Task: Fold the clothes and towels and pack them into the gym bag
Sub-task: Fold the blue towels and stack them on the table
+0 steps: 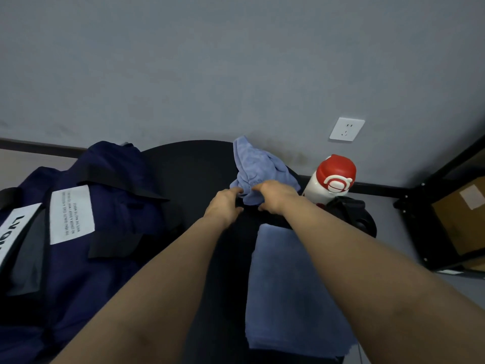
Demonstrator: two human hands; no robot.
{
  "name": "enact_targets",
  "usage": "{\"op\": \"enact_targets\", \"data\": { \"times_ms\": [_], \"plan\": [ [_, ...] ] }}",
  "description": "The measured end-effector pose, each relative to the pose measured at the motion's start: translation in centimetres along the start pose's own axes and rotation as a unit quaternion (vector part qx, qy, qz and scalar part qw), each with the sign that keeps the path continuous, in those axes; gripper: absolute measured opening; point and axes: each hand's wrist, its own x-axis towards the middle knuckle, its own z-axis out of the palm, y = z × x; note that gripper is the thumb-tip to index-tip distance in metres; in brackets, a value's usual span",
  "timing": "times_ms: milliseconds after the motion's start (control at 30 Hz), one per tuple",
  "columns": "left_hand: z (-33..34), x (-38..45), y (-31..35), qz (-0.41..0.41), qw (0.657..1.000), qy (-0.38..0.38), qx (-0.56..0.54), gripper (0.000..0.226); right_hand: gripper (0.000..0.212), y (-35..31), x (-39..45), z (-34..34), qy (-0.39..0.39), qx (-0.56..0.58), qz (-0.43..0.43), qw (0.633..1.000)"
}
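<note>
A crumpled light-blue towel (pixel 256 164) lies at the far side of the round black table (pixel 189 166). My left hand (pixel 225 204) pinches its near-left edge and my right hand (pixel 275 197) grips its near edge, fingers curled over the cloth. A folded blue cloth (pixel 291 290) lies flat on the table under my right forearm. The navy gym bag (pixel 86 232), with black straps and white labels, sits at the left. A dark garment lies between my forearms, hard to tell from the table.
A white bottle with a red lid (pixel 332 179) stands just right of the towel, a black item (pixel 351 214) beside it. A black shelf frame holding a cardboard box (pixel 459 222) stands at the right. A wall socket (pixel 347 129) is behind.
</note>
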Motion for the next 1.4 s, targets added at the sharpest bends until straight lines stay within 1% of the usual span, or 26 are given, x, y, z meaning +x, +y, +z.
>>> {"op": "enact_targets", "data": {
  "times_ms": [67,167,233,267,333,367,433,467,500,567,633,700,767,867,900,1033,1167,1400],
  "plan": [
    [0.8,1.3,0.1,-0.005,0.999,-0.002,-0.04,0.05,0.049,0.2,1.0,0.2,0.017,-0.011,-0.016,1.0],
    [1.7,2.9,0.5,-0.011,0.998,0.001,-0.056,0.045,0.048,0.5,2.7,0.8,0.088,-0.005,-0.062,0.994],
    [2.1,3.6,0.5,-0.019,0.999,0.003,-0.036,0.045,0.053,0.5,3.2,1.2,0.07,0.006,-0.057,0.996],
    [2.3,3.7,0.5,-0.024,0.999,0.009,-0.03,0.04,0.058,0.5,3.5,1.3,0.066,0.003,-0.061,0.996],
    [2.5,3.8,0.4,-0.034,0.998,0.031,-0.039,0.018,0.067,0.7,4.0,1.6,0.099,0.006,-0.085,0.991],
    [2.5,3.7,0.4,-0.032,0.998,0.045,-0.044,0.011,0.065,0.8,4.1,1.7,0.112,-0.003,-0.095,0.989],
    [2.1,3.5,0.3,-0.02,0.994,0.068,-0.086,0.008,0.045,1.0,4.3,1.7,0.134,-0.03,-0.077,0.988],
    [1.6,3.4,0.3,-0.013,0.989,0.081,-0.125,0.006,0.035,1.1,4.3,1.6,0.175,-0.036,-0.063,0.982],
    [1.0,3.2,0.3,-0.004,0.983,0.094,-0.158,0.004,0.031,1.2,4.1,1.4,0.21,-0.026,-0.076,0.974],
    [-0.4,2.9,0.3,0.02,0.972,0.121,-0.198,0.003,0.031,1.1,3.4,1.0,0.249,0.035,-0.097,0.963],
    [-2.2,2.6,0.3,0.039,0.968,0.138,-0.208,0.004,0.03,1.3,2.3,0.0,0.274,0.091,-0.089,0.953],
    [-4.0,2.1,0.5,0.051,0.966,0.153,-0.2,0.007,0.025,0.8,1.4,-1.4,0.291,0.128,-0.083,0.944],
    [-5.8,1.7,0.9,0.063,0.966,0.17,-0.184,0.007,0.02,0.1,0.3,-3.0,0.293,0.156,-0.085,0.939],
    [-8.4,0.6,1.6,0.084,0.966,0.184,-0.16,0.008,0.02,-0.7,-1.5,-4.9,0.328,0.197,-0.098,0.919],
    [-9.2,0.1,1.9,0.09,0.966,0.186,-0.152,0.008,0.02,-1.1,-2.2,-5.6,0.329,0.207,-0.101,0.916],
    [-13.0,-2.1,3.1,0.099,0.966,0.198,-0.132,0.013,0.021,-2.8,-4.9,-8.2,0.339,0.227,-0.126,0.905],
    [-17.5,-4.9,4.4,0.101,0.963,0.22,-0.122,0.013,0.019,-4.6,-8.2,-10.9,0.366,0.252,-0.148,0.883],
    [-25.0,-11.0,6.5,0.119,0.967,0.221,-0.034,0.018,0.02,-6.6,-14.4,-15.3,0.4,0.265,-0.177,0.86]
  ]
}}
